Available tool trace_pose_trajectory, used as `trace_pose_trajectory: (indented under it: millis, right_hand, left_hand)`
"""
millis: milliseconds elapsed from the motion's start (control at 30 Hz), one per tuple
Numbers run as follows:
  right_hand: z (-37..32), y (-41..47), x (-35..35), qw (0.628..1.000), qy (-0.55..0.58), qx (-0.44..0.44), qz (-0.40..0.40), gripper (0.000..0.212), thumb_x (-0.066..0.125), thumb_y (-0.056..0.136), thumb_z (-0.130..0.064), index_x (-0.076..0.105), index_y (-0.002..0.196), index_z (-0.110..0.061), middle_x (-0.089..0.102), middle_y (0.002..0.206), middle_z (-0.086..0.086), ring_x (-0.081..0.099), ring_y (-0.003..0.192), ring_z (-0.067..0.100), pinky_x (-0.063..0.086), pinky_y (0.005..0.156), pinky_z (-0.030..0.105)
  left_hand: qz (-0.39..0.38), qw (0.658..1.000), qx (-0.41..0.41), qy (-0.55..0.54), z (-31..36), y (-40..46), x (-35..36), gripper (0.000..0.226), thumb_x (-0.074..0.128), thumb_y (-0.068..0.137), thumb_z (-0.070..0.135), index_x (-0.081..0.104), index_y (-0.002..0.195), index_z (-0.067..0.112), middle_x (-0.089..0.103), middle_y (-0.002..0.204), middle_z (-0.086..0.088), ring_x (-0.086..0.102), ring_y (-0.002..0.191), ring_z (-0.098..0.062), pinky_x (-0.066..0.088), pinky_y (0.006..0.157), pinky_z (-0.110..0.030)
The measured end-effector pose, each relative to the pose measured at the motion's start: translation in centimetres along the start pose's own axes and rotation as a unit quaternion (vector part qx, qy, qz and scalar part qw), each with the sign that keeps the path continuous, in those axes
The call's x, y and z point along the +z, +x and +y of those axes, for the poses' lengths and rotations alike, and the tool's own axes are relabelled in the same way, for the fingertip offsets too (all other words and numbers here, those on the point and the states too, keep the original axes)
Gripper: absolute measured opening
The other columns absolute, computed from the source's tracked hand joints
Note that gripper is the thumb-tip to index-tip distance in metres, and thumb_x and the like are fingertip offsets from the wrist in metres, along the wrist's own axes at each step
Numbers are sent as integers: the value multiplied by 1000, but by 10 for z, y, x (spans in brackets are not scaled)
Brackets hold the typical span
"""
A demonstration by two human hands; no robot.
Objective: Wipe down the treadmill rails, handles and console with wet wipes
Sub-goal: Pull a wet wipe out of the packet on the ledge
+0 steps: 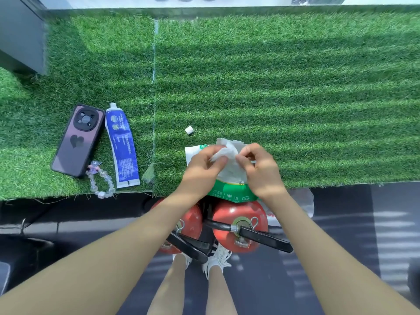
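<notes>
A raised ledge covered in artificial turf [272, 76] is filling most of the view, and the person is standing against its near edge, above two red fire extinguishers [238, 226] on the dark floor. The green-and-white wet wipes pack [229, 192] is lying at the ledge's front edge, directly under both hands. On the left, well apart from the pack, a phone [77, 139] with a bead strap and a blue tube [122, 146] are lying side by side; a small white cap [189, 130] is sitting on the turf just beyond the pack. The left hand [202, 164] and the right hand [259, 167] are each pinching one white wipe [227, 155], spreading it open above the pack. No treadmill is showing, so the wiping itself looks not yet begun: rails, handles and console are all seemingly left to do.
</notes>
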State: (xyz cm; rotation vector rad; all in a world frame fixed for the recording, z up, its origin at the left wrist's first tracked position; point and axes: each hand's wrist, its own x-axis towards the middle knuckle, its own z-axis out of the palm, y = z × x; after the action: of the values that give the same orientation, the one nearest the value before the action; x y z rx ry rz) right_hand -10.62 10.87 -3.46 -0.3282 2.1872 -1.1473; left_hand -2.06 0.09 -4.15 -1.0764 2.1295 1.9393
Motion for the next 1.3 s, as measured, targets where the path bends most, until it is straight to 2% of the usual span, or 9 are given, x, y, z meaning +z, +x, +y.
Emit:
trace_pose_trajectory:
  millis: [167, 300, 500, 567, 633, 767, 900, 1200, 1300]
  right_hand:
    - [-1, -1, 0, 999, -32, -33, 8, 18, 62, 86, -3, 54, 77, -16, 45, 83, -1, 43, 71, -1, 32, 68, 5]
    - [-1, -1, 1, 999, -19, -12, 26, 25, 60, 87, -1, 50, 72, -18, 44, 78, -5, 42, 68, 1, 33, 66, 9]
    - [3, -3, -13, 991, 43, 104, 66, 26, 57, 92, -9, 49, 70, -21, 49, 71, -4, 43, 62, 8, 34, 58, 23]
    - [0, -4, -10, 992, 40, 101, 64, 26, 57, 92, -9, 49, 70, -22, 51, 70, -3, 45, 61, 10, 37, 57, 24]
    - [-2, -4, -7, 993, 48, 87, 59, 27, 56, 92, -5, 49, 71, -21, 51, 68, -1, 47, 60, 9, 39, 59, 24]
    - [-4, -4, -9, 983, 139, 81, 85, 27, 53, 92, 2, 48, 72, -16, 48, 64, 2, 46, 52, 4, 37, 53, 16]
    - [0, -2, -21, 942, 252, 122, 186, 27, 51, 93, 3, 48, 73, -14, 47, 65, 2, 43, 60, 10, 37, 59, 20]
    - [-5, 3, -45, 729, 606, 232, 217, 12, 42, 99, 0, 49, 93, -8, 60, 96, 13, 61, 89, 24, 53, 83, 38]
    - [-5, 5, -54, 727, 591, 251, 243, 11, 41, 99, 1, 48, 101, -7, 57, 93, 11, 61, 79, 19, 56, 63, 30]
  left_hand:
    - [-40, 988, -62, -136, 17, -10, -6, 28, 41, 100, 27, 58, 82, 13, 60, 62, 12, 54, 54, 2, 43, 56, -11]
    - [-20, 992, -81, -98, 11, -4, -9, 30, 49, 98, 21, 50, 85, -6, 45, 64, -11, 43, 46, -12, 34, 39, -17]
    - [7, 990, -133, -39, 1, -2, -20, 24, 48, 99, 25, 45, 78, 12, 40, 61, 1, 38, 55, -15, 35, 56, -31]
    - [-15, 987, -145, -68, 9, -1, -14, 20, 55, 93, 35, 52, 93, 16, 56, 79, -1, 53, 71, -17, 44, 70, -34]
    - [-12, 987, -149, -56, 13, 4, -5, 54, 68, 78, 47, 53, 119, 14, 64, 107, -5, 62, 96, -21, 49, 86, -37]
    - [52, 988, -141, 42, 6, 15, 8, 54, 69, 83, 27, 50, 129, 8, 62, 118, -8, 59, 104, -24, 49, 85, -32]
    - [74, 976, -138, 152, 2, 19, 6, 47, 62, 90, 22, 47, 132, 6, 57, 124, -11, 55, 112, -30, 44, 91, -32]
    - [52, 938, -110, 324, 4, 15, 7, 16, 50, 95, 16, 48, 110, 10, 55, 110, -10, 53, 93, -28, 41, 76, -35]
    - [59, 938, -112, 323, 7, 14, 9, 12, 50, 96, 17, 47, 107, 13, 55, 111, -10, 48, 87, -24, 41, 74, -33]
